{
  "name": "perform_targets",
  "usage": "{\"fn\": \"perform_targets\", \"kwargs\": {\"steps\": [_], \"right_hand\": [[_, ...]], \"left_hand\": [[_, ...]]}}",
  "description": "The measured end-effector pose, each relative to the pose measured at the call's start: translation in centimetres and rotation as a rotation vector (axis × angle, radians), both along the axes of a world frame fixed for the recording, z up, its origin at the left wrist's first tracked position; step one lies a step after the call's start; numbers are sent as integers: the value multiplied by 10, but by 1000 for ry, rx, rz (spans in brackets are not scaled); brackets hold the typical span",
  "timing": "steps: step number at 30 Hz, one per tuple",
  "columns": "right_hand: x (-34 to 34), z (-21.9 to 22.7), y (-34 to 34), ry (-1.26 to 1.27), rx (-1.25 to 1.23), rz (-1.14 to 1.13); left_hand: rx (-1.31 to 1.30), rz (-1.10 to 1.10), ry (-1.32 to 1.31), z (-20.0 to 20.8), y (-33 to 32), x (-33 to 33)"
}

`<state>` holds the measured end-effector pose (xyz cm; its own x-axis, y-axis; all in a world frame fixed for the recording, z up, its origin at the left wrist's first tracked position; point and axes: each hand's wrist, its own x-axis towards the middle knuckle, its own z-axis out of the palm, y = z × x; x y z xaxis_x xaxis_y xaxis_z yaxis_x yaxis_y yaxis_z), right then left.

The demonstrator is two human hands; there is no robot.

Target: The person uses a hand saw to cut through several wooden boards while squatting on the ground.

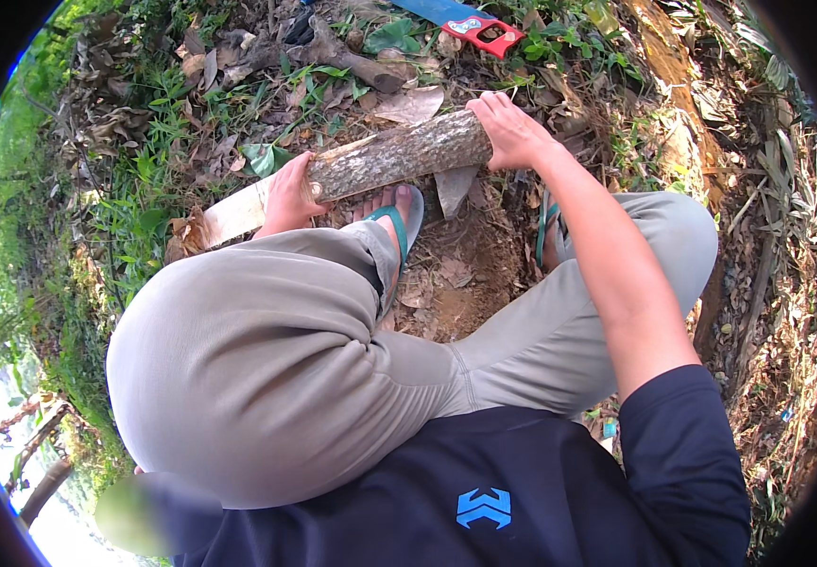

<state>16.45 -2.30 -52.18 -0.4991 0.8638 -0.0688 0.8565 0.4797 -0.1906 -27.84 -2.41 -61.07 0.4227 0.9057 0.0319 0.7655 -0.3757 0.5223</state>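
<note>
A short log (399,154) with rough grey-brown bark lies crosswise just beyond my feet, its left end slightly nearer me. That left end is pale, bare wood without bark. My left hand (291,194) is closed on the log where the bark meets the bare wood; my knee hides part of the wrist. At the far right end, my right hand (512,132) wraps over the bark, thumb on the near side and fingers over the top. The undersides of both grips are hidden.
A handsaw with a red handle (486,34) and blue blade lies beyond the log. Left of it is a forked piece of wood (342,59). My sandalled foot (401,222) is close to the log. Dry leaves, green plants and bare soil cover the ground.
</note>
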Motion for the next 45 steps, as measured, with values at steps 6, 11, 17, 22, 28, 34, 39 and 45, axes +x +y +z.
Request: {"fn": "perform_targets", "kwargs": {"steps": [6,11,17,22,28,34,39,45], "right_hand": [[6,-1,2,-5,21,3],[1,14,17,-14,21,71],[37,36,46,-97,-35,60],[73,48,47,-169,-69,-18],[121,80,47,-250,6,70],[144,157,59,-293,-13,51],[186,136,26,-300,-66,-19],[208,88,9,-207,-122,-109]], "left_hand": [[23,-45,114,7,6,8],[-70,-12,13,5,9,2],[8,-1,-60,17,14,40],[-20,-7,-91,28,18,87],[5,-32,-91,29,21,134],[25,-37,-123,63,35,176],[25,-162,-87,58,32,204],[10,-244,-101,47,37,166]]}}
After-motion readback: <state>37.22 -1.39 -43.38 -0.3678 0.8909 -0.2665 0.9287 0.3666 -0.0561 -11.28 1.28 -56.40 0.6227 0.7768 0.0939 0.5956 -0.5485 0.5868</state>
